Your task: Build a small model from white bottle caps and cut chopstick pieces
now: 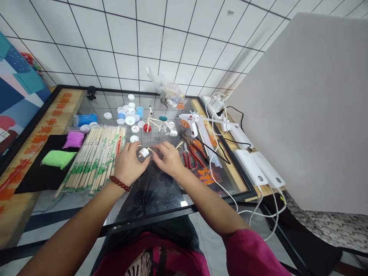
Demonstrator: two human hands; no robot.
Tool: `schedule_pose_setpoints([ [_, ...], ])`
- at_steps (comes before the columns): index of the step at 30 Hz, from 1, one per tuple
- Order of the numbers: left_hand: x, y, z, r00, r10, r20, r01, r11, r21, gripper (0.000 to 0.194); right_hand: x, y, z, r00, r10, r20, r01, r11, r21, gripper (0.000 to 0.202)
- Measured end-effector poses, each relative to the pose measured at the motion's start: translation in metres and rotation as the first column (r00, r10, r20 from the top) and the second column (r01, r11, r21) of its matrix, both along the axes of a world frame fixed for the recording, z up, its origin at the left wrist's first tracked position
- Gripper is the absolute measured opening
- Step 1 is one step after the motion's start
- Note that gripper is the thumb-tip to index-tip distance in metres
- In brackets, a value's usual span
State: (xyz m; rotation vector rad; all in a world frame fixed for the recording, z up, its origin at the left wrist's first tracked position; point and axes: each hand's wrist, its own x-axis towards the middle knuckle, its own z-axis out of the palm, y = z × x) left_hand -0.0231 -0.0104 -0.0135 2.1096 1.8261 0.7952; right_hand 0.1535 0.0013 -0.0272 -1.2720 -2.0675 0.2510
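Observation:
Between my two hands, low over the glass tabletop, is a white bottle cap (144,152) with short wooden stick pieces at its sides. My left hand (130,163), wearing a beaded bracelet, curls around the cap with thumb and forefinger at it. A short piece of wooden stick (149,149) runs from the cap toward my right hand (168,159), whose thumb and forefinger close near its end. The exact finger contact is too small to see. Just beyond stands a stick frame (155,122) with a red cap (147,128) and a green piece (163,119).
Wrapped chopsticks (94,157) lie left, by green (59,158) and pink clay packs (73,140). Loose bottle caps (130,120) spread behind. At right are a glue gun (193,122), red-handled scissors (189,159), pliers (197,151), cables and white power banks (251,166).

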Motion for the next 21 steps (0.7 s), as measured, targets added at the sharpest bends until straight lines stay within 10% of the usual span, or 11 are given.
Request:
schedule_pose_setpoints([
  [10, -0.015, 0.000, 0.028, 0.984, 0.001, 0.178, -0.060, 0.943, 0.327, 0.041, 0.046, 0.004, 0.030, 0.968, -0.206, -0.145, 0.238, 0.937, 0.255, 0.022],
  [21, -0.025, -0.005, 0.047, 0.953, -0.067, 0.297, -0.127, 0.800, 0.587, 0.018, 0.040, 0.013, 0.022, 0.815, -0.098, 0.572, 0.098, 0.995, 0.031, 0.019],
])
